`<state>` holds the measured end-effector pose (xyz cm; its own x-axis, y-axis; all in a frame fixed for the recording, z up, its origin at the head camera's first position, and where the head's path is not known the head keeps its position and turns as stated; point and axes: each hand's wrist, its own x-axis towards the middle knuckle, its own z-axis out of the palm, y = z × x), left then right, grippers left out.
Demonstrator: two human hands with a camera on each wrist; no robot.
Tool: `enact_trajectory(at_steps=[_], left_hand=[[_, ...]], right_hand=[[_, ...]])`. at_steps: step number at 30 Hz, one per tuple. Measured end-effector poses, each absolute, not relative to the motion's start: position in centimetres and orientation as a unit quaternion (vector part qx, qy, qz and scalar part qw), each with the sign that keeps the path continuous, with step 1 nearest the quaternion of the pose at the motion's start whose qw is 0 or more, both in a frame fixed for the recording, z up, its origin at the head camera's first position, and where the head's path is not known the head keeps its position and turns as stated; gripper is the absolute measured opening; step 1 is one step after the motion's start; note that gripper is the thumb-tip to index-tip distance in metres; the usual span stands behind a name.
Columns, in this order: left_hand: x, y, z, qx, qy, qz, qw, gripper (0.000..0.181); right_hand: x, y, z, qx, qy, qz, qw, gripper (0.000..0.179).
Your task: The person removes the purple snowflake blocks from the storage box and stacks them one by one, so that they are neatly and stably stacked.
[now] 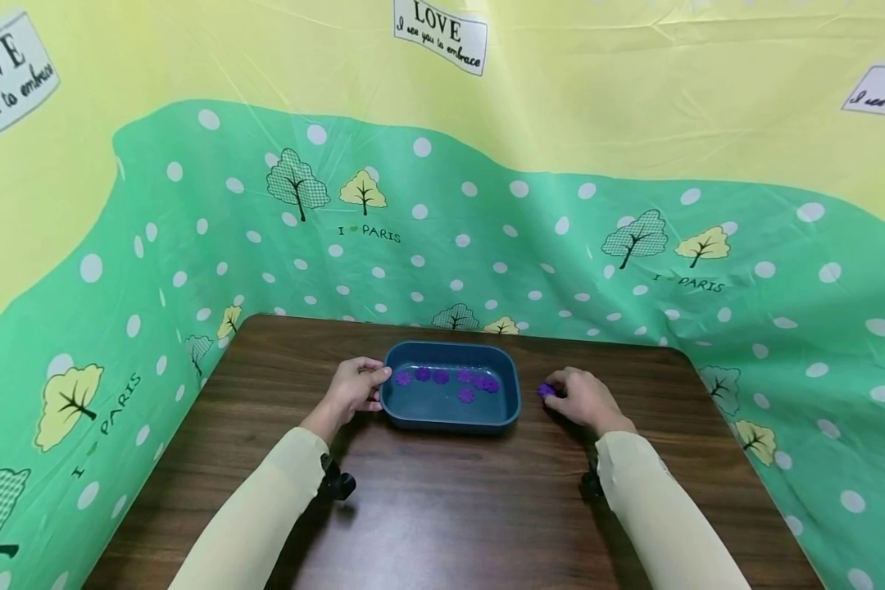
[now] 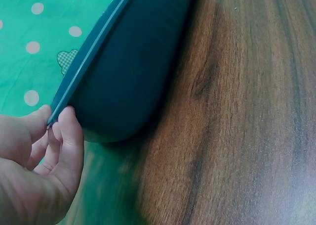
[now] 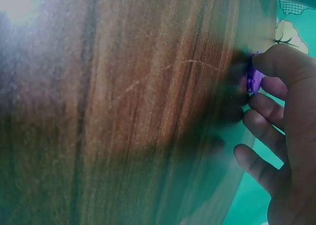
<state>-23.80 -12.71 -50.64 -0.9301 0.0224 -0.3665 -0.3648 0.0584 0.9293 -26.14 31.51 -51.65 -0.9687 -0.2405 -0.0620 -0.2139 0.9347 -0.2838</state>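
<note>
A dark blue rectangular tub (image 1: 442,425) stands on the wooden table, with several small purple flower-shaped pieces (image 1: 466,395) scattered over its floor. My left hand (image 1: 354,388) pinches the tub's left rim between thumb and fingers; the left wrist view shows the thumb on the inner side of the rim (image 2: 74,81) and fingertips outside. To the right of the tub, my right hand (image 1: 583,399) pinches another purple flower-shaped piece (image 3: 254,79) between thumb and fingers, close over the table top. The other fingers of that hand are loosely bent.
The brown wood-grain table (image 1: 442,508) ends at a back edge against a green and yellow printed cloth (image 1: 413,188), which also hangs along both sides. Both forearms wear pale sleeves (image 1: 265,500) with a black wrist camera (image 1: 335,482) on each.
</note>
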Motion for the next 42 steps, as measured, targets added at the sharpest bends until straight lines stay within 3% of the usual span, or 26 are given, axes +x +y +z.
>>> enact_trajectory(at_steps=[12, 25, 42], left_hand=[[-24.2, -12.9, -50.6, -0.115, 0.71, 0.679, 0.149, 0.031], [-24.4, -13.1, -50.2, -0.099, 0.725, 0.666, 0.147, 0.029], [-24.4, -12.6, -50.4, -0.097, 0.729, 0.661, 0.147, 0.028]], right_hand=[[-26.8, 30.6, -49.1, -0.16, 0.976, -0.144, 0.01, 0.033], [-27.3, 26.0, -45.6, -0.23, 0.958, -0.165, -0.042, 0.027], [-27.0, 19.7, -46.5, -0.261, 0.951, -0.166, -0.007, 0.027]])
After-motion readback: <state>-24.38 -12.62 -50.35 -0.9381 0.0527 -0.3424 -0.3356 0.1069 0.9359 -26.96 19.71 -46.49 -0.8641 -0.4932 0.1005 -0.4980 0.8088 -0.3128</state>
